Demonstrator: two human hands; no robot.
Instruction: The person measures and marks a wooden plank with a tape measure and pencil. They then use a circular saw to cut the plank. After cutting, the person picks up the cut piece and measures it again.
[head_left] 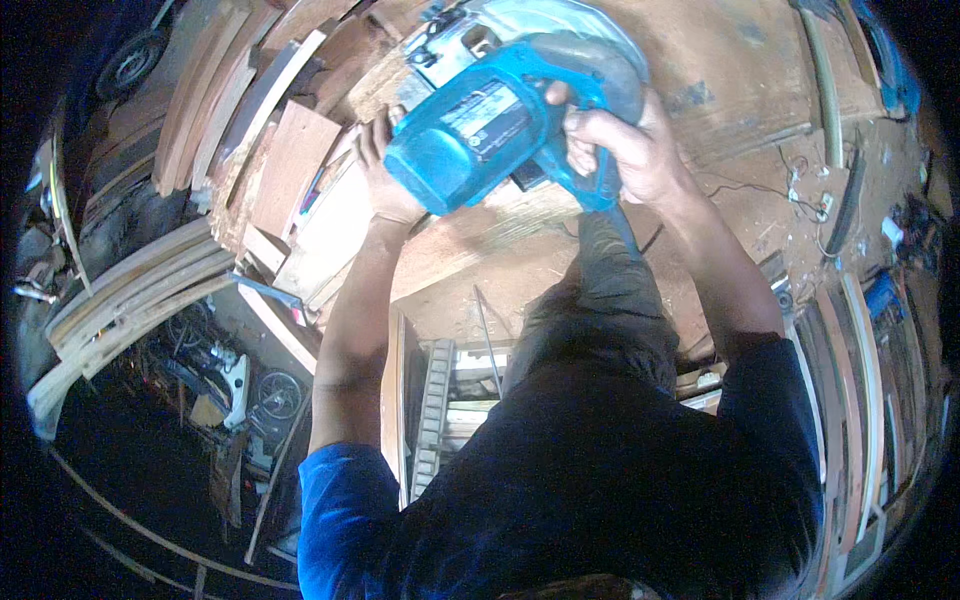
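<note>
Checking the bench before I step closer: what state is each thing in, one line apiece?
Blue circular saw: lifted in both hands, tilted over the bench.
Right hand: closed around the saw's rear handle.
Left hand: against the saw's motor housing, fingers partly hidden.
Wooden workbench: dusty, scuffed.
Wood offcuts: stacked loosely at the bench's left edge.

Circular saw (500,110): blue plastic housing, smooth with a slight gloss; grey matt handle grip; pale metal guard above the motor body. Bench (720,70) under the saw: raw wood, rough, dusty, matt. Offcut boards (290,165) left of the saw: unfinished wood, dull, some pale faces. Curved strips (130,290) further left of the saw: bare bent wood, matt. Sleeves (340,510) below the saw: blue cloth, soft, matt.
</note>
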